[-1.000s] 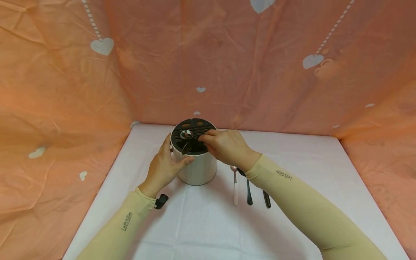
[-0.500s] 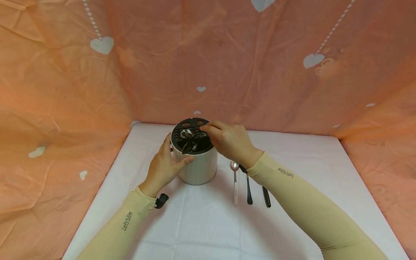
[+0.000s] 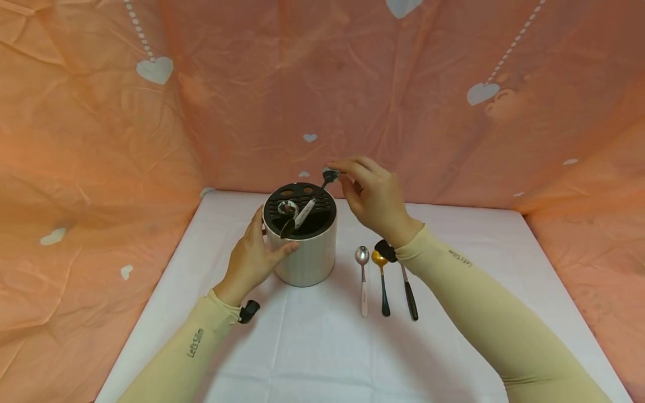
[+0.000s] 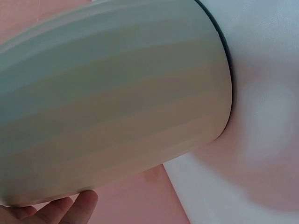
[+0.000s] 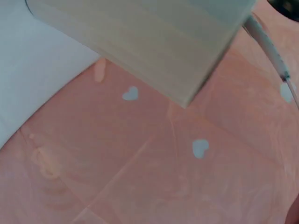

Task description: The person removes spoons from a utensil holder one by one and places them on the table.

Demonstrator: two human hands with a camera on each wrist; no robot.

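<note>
A white cylindrical utensil holder (image 3: 307,260) with a black slotted top stands upright on the table. My left hand (image 3: 250,258) grips its left side, thumb across the front; the left wrist view shows fingertips (image 4: 84,205) against the wall (image 4: 117,102). Above the holder's right rim, my right hand (image 3: 375,193) pinches a spoon (image 3: 305,213) by its bowl end. Its speckled white handle slants down over the black top; whether its tip is inside the opening I cannot tell. The right wrist view shows this handle (image 5: 268,44) beside the rim. Two other spoon bowls, one silver (image 3: 288,207) and one dark (image 3: 287,229), stick out of the top.
Three utensils lie side by side right of the holder: a spoon with a pink handle (image 3: 364,296), a gold spoon with a dark handle (image 3: 385,296), and a black-handled one (image 3: 411,302) partly hidden by the right wrist. An orange heart-print cloth (image 3: 428,140) hangs behind the white table (image 3: 322,352).
My right hand has risen and moved right, away from the holder's top, drawing the speckled spoon upward so its handle shows. The left hand and holder have stayed in place.
</note>
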